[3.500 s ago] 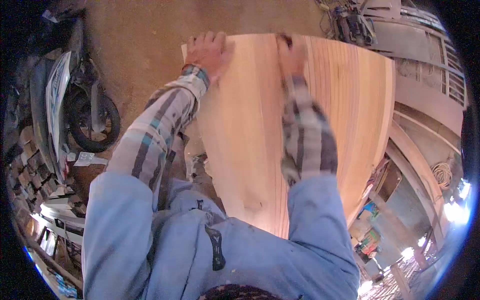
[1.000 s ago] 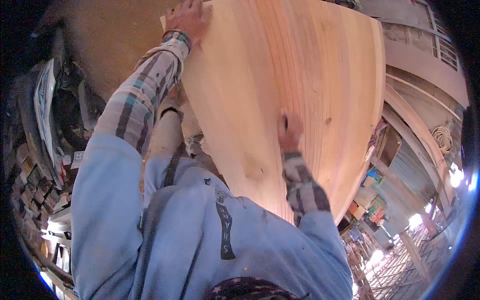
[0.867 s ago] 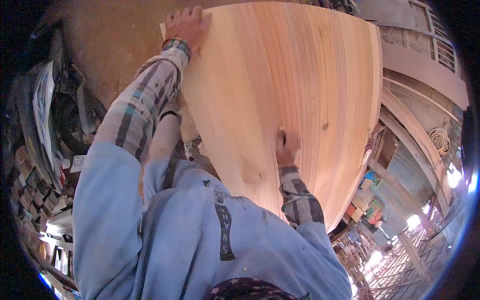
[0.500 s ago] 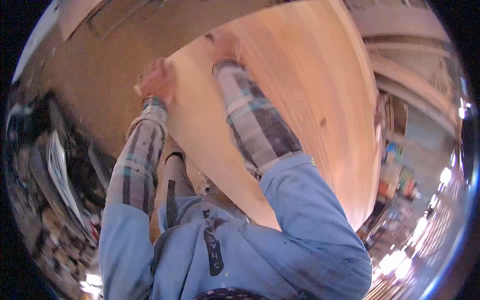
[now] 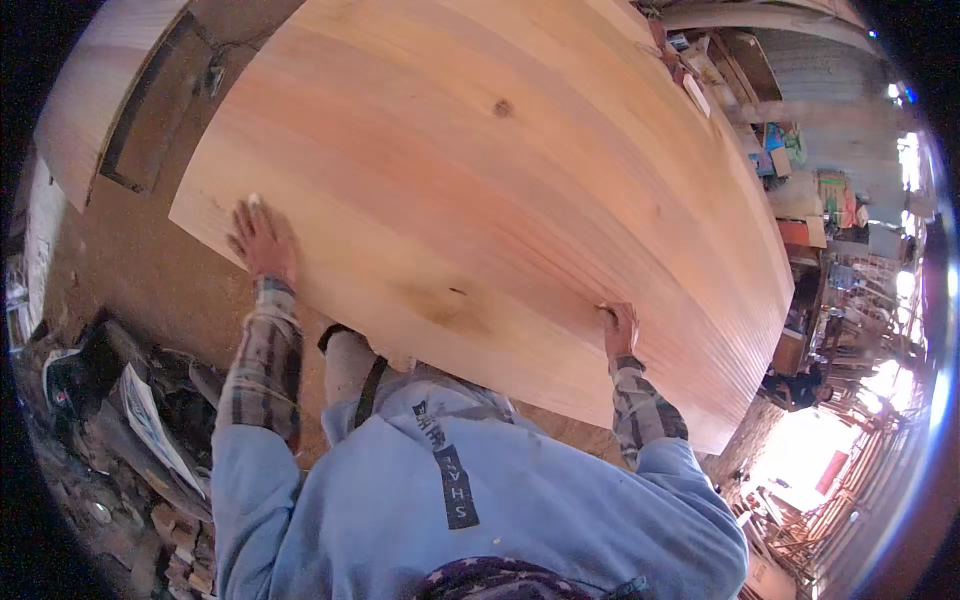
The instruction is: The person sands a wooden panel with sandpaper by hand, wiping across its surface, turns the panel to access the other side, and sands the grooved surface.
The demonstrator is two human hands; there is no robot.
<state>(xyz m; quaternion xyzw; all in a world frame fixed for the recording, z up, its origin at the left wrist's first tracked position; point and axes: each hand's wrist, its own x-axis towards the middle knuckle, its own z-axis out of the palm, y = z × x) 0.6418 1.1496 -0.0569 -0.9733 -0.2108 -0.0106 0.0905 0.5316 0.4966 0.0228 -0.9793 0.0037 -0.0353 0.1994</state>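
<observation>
A large pale wooden panel [image 5: 400,190] with reddish grain stretches in front of me, with a dark knot [image 5: 502,107] toward its far side. A brownish patch with a short dark mark [image 5: 457,291] shows near the close edge. Flat on the panel's left end, my left hand [image 5: 266,245] has its fingers spread; a small whitish spot shows at one fingertip. My right hand [image 5: 622,330] rests on the panel closer to the right end, fingers curled together. Whatever is in those fingers, if anything, is too small to make out.
Another wooden board [image 5: 105,90] lies at the upper left beside a dark rectangular frame [image 5: 150,110]. Dark clutter with a folded paper [image 5: 150,425] fills the lower left. Shelved boxes [image 5: 800,232] and stacked timber [image 5: 850,490] line the right, near a bright opening.
My hands have moved apart, the left toward the left and the right down to the right. The panel now lies across my view at a different angle, and my view has shifted.
</observation>
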